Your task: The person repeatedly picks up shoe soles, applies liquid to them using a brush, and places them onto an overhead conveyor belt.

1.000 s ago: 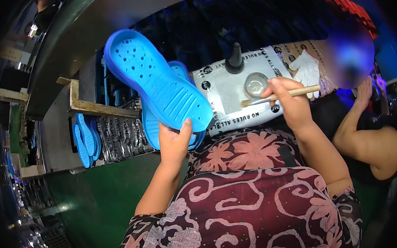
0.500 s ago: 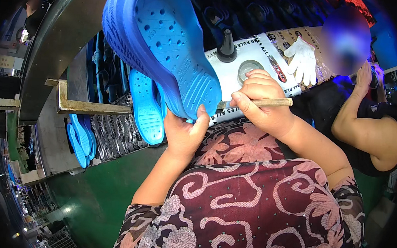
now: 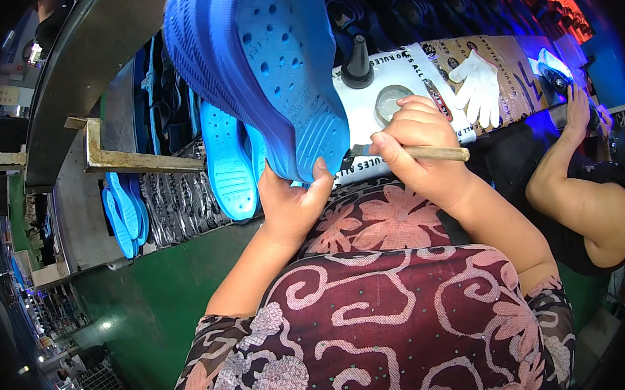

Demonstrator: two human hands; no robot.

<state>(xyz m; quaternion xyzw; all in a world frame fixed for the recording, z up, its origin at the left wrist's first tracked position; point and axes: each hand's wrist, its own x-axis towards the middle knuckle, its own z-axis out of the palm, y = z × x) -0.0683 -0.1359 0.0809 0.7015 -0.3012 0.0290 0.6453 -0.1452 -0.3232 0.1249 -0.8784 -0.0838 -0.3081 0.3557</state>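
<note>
My left hand (image 3: 294, 204) grips a large blue shoe sole (image 3: 289, 63) by its near end, thumb on the inside face. The sole stands tilted up, its holed and ridged footbed toward me and its darker blue textured sidewall to the left. In my right hand (image 3: 424, 148) is a brush (image 3: 431, 152) with a wooden handle, fingers wrapped round it. The brush's bristle end meets the right edge of the sole near my left thumb. Just beyond my right knuckles stands a small round clear dish (image 3: 391, 103), partly covered by the hand.
A black cone-shaped bottle (image 3: 358, 64) and a white glove (image 3: 479, 91) lie beyond my hands on the printed sheet (image 3: 345, 96). More blue soles (image 3: 228, 164) rest at left, near a metal bracket (image 3: 141, 163). A co-worker's arm (image 3: 578, 177) is at right.
The sole has turned slightly, showing more of its sidewall. My right hand and the brush have shifted a little to the right. The co-worker's head has left the spot above the table.
</note>
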